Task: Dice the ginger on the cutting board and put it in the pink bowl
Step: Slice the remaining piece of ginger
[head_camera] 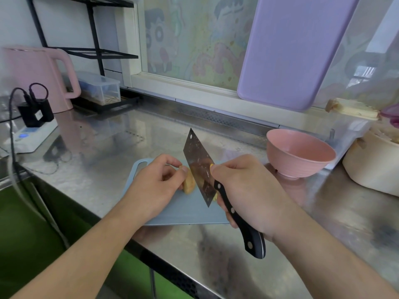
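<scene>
A yellowish piece of ginger [189, 183] lies on the blue-grey cutting board [185, 212] in the middle of the steel counter. My left hand [159, 182] holds the ginger with curled fingers from the left. My right hand [244, 190] grips the black handle of a cleaver [199, 167]; its blade stands edge down against the ginger's right side. A small yellow bit shows under the blade near the handle. The pink bowl [300, 154] stands to the right of the board and looks empty.
A pink kettle [36, 76], a power strip with plugs [32, 130] and a clear box [101, 89] sit at the back left. A purple board [291, 50] leans on the window. A cream pot [373, 167] stands at the right. The counter's front edge [129, 244] runs diagonally below.
</scene>
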